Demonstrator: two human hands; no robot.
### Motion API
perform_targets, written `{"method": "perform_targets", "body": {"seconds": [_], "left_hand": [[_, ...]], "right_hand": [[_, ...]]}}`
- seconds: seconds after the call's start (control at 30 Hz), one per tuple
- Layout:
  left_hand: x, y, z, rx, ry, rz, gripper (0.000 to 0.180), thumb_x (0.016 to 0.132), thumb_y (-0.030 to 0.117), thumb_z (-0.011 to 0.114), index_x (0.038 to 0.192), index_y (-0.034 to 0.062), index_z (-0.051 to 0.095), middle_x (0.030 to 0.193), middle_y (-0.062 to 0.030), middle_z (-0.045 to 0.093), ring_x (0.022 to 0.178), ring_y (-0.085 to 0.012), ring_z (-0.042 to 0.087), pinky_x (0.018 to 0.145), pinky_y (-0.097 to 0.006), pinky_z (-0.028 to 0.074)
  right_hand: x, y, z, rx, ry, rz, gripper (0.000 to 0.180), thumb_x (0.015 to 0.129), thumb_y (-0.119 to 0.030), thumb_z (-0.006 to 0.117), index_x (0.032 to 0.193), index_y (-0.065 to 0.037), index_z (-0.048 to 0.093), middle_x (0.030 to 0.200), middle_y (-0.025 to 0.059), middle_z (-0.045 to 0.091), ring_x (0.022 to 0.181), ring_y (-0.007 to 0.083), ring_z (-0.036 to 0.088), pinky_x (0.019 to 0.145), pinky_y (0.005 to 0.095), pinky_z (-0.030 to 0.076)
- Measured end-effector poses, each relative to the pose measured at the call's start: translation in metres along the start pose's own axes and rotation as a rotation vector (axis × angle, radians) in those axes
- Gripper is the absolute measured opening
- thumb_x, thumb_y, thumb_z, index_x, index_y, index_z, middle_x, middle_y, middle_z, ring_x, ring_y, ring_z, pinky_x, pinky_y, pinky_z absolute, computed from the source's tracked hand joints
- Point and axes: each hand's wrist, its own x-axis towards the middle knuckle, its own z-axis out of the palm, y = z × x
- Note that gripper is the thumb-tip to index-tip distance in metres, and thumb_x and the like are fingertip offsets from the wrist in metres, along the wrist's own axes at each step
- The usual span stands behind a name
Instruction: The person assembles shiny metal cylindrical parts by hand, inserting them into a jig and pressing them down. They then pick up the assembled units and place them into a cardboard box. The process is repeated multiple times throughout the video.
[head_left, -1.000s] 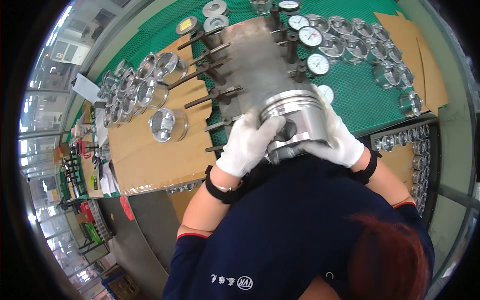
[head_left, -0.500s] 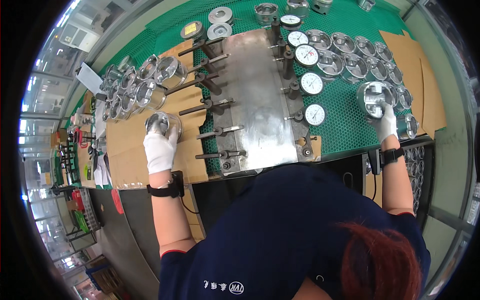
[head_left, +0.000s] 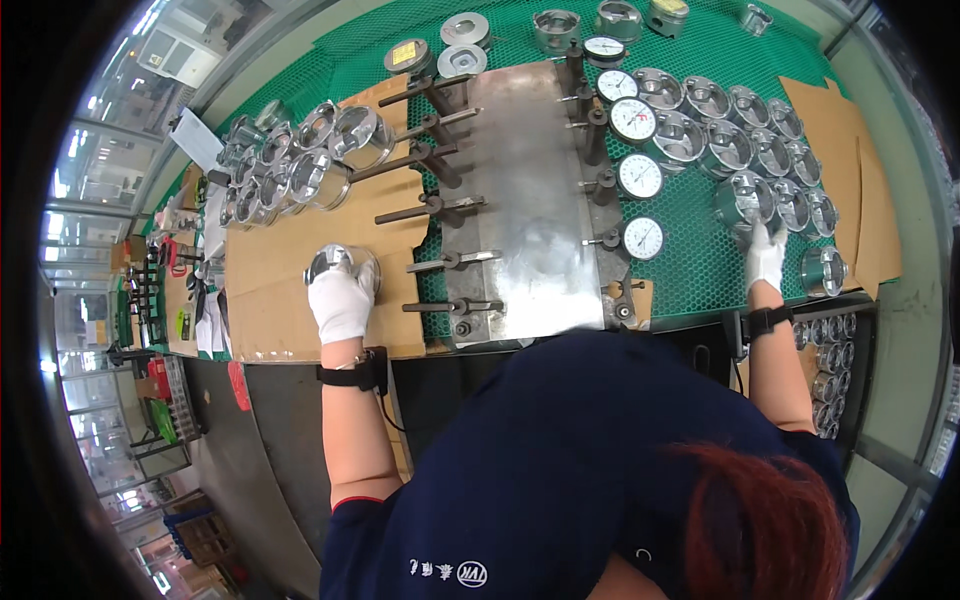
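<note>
Left piston (head_left: 328,259) on cardboard (head_left: 280,300), near left of the desk (head_left: 560,68), my left hand (head_left: 342,303) clamped on it, right piston (head_left: 747,196) on green matting (head_left: 690,265), my right hand (head_left: 765,262) touching its near side, whether clamped I cannot tell, metal plate (head_left: 530,190) between, dial gauges (head_left: 640,176) along its right.

Left piston (head_left: 327,261), bright silver, round, ringed side wall, near part hidden from view, on brown cardboard (head_left: 285,310), right piston (head_left: 744,196), same bright metal, hollow end up, on green mesh mat (head_left: 690,260), just beside similar pistons (head_left: 791,207).
</note>
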Motion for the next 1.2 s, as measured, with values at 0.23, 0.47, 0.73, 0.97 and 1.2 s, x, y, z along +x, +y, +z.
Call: {"method": "perform_targets", "body": {"seconds": [0.23,0.47,0.73,0.97,1.2], "left_hand": [[-0.019,0.017,-0.073,-1.430,-0.208,-0.815,0.050,0.094,0.042,0.068,0.117,-0.0029,0.067,0.089,-0.0032,0.070,0.067,-0.0103,0.060,0.058,-0.024,0.046],[-0.035,0.083,-0.091,-1.293,-0.296,0.076,0.041,0.096,0.026,0.064,0.120,-0.0069,0.065,0.110,-0.0117,0.071,0.094,-0.0234,0.068,0.086,-0.032,0.054],[-0.026,0.119,-0.089,-1.224,-0.563,0.097,0.075,0.083,0.019,0.076,0.144,-0.0045,0.039,0.116,-0.0245,0.062,0.107,-0.0375,0.063,0.095,-0.043,0.050],[-0.017,0.153,-0.060,-0.904,-0.102,0.503,0.096,0.066,0.017,0.087,0.147,0.0037,0.037,0.130,-0.0246,0.055,0.111,-0.0449,0.059,0.091,-0.051,0.050],[-0.010,0.168,-0.034,-0.949,0.084,0.492,0.094,0.066,0.021,0.091,0.144,0.0043,0.040,0.127,-0.0263,0.058,0.107,-0.0458,0.061,0.090,-0.050,0.052]], "right_hand": [[-0.104,-0.144,0.046,0.033,-0.450,-0.208,0.048,0.102,-0.015,0.059,0.147,-0.002,0.047,0.126,0.0133,0.064,0.094,0.0160,0.069,0.078,0.0291,0.059],[-0.229,-0.200,0.133,-0.098,-1.157,-0.795,0.108,0.071,-0.026,0.092,0.154,0.004,0.030,0.135,0.0250,0.052,0.126,0.0374,0.054,0.107,0.0435,0.043],[-0.228,-0.188,0.145,-0.466,-0.992,-0.903,0.099,0.064,-0.030,0.091,0.145,0.000,0.043,0.124,0.0249,0.056,0.110,0.0439,0.058,0.096,0.0494,0.049],[-0.232,-0.185,0.149,-0.502,-0.874,-0.996,0.094,0.066,-0.019,0.086,0.146,-0.001,0.042,0.128,0.0264,0.055,0.113,0.0467,0.057,0.095,0.0511,0.049],[-0.218,-0.140,0.105,-0.231,-1.098,0.066,0.083,0.089,-0.010,0.074,0.156,0.004,0.028,0.111,0.0189,0.068,0.085,0.0218,0.071,0.074,0.0294,0.058]]}}
